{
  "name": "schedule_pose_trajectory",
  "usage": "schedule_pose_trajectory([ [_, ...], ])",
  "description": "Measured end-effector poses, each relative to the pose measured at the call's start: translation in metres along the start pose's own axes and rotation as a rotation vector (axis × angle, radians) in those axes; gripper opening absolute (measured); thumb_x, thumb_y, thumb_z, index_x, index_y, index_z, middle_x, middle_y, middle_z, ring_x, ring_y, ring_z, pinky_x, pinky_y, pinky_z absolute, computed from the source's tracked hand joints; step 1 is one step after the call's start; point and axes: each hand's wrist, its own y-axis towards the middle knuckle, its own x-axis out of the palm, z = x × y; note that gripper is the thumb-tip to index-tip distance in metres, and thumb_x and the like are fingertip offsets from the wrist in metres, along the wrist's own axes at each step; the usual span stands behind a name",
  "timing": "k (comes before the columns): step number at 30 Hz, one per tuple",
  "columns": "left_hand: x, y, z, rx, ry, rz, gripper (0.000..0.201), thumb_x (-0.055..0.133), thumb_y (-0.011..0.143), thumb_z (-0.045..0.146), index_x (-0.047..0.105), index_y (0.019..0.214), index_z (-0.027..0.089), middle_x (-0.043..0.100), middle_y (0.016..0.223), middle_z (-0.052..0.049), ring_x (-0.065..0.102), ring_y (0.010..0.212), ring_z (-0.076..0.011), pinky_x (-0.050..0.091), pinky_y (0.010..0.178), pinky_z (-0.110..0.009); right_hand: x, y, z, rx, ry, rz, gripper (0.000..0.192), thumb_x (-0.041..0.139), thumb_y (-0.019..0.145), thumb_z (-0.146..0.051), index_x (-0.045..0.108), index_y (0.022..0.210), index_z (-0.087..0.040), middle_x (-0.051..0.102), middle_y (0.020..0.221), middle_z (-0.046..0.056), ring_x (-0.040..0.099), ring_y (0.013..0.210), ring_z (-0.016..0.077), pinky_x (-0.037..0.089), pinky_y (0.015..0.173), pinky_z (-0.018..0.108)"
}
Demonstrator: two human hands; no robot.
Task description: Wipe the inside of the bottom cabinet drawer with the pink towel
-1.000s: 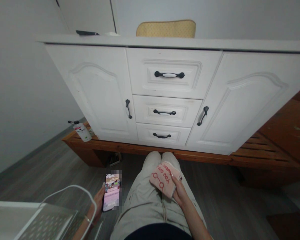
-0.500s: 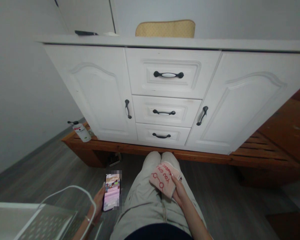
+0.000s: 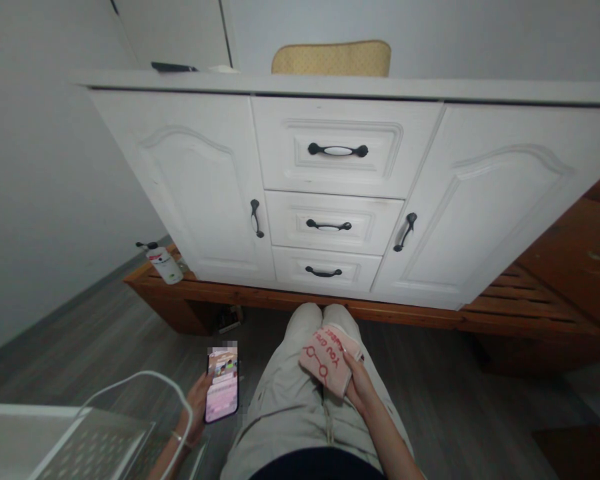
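My left hand (image 3: 199, 401) holds a smartphone (image 3: 222, 390) with its screen lit, the thumb lying along the phone's near edge. A pink and white page shows on the screen, part of it pixelated. Over my lap, my right hand (image 3: 359, 385) is closed on a folded pink cloth (image 3: 325, 357) with red lettering and a red line pattern. The cloth rests against my light trousers (image 3: 280, 400). Most of my right fingers are hidden beneath it.
Ahead stands a white cabinet (image 3: 330, 180) with doors and drawers, on a low brown wooden bench (image 3: 260, 297). A pump bottle (image 3: 165, 265) sits at the bench's left end. A white-framed rack with a looping cable (image 3: 145, 375) is at lower left.
My left hand and the phone have shifted slightly left, and the thumb has moved onto the screen's edge. My right hand and the cloth look the same.
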Motion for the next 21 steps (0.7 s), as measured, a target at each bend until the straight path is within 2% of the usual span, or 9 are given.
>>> schedule_pose_trajectory([
  [3,0.000,0.001,-0.002,-0.003,-0.014,-0.026,0.020,0.067,0.082,0.024,0.067,0.100,0.017,0.077,0.070,-0.003,0.074,0.064,-0.0227,0.058,0.057,-0.028,-0.002,0.002,0.001,-0.002,-0.002,-0.012,0.042,0.078,0.075,-0.029,0.069,0.114,-0.015,0.078,0.113,0.014,0.073,0.108,0.0311,0.051,0.107,0.054],
  [9,-0.004,0.008,-0.010,0.018,0.013,-0.025,0.022,0.069,0.082,0.023,0.065,0.103,0.018,0.075,0.067,-0.001,0.073,0.060,-0.0206,0.056,0.055,-0.027,-0.005,0.004,0.002,-0.012,-0.029,-0.004,0.042,0.078,0.075,-0.031,0.070,0.114,-0.014,0.079,0.111,0.014,0.073,0.107,0.0298,0.049,0.109,0.052],
  [13,-0.006,0.013,-0.015,0.055,0.059,-0.036,0.036,0.082,0.069,0.021,0.067,0.101,0.017,0.077,0.071,-0.002,0.071,0.057,-0.0184,0.057,0.056,-0.026,-0.003,0.002,0.001,-0.007,-0.030,-0.025,0.042,0.078,0.076,-0.031,0.071,0.113,-0.014,0.077,0.115,0.015,0.073,0.108,0.0308,0.049,0.109,0.053],
  [17,-0.006,0.017,-0.017,0.100,0.096,-0.035,0.050,0.091,0.055,0.021,0.067,0.099,0.017,0.079,0.078,-0.002,0.073,0.063,-0.0182,0.059,0.061,-0.025,-0.005,0.003,0.001,-0.009,-0.031,-0.017,0.042,0.078,0.076,-0.031,0.071,0.114,-0.015,0.077,0.116,0.015,0.073,0.109,0.0311,0.050,0.109,0.054],
  [21,-0.006,0.016,-0.016,0.112,0.121,-0.042,0.058,0.095,0.048,0.023,0.068,0.100,0.017,0.080,0.078,-0.002,0.073,0.065,-0.0189,0.059,0.061,-0.026,-0.007,0.004,0.002,-0.010,-0.039,-0.004,0.045,0.078,0.075,-0.031,0.070,0.116,-0.015,0.078,0.115,0.015,0.072,0.111,0.0300,0.049,0.110,0.052],
])
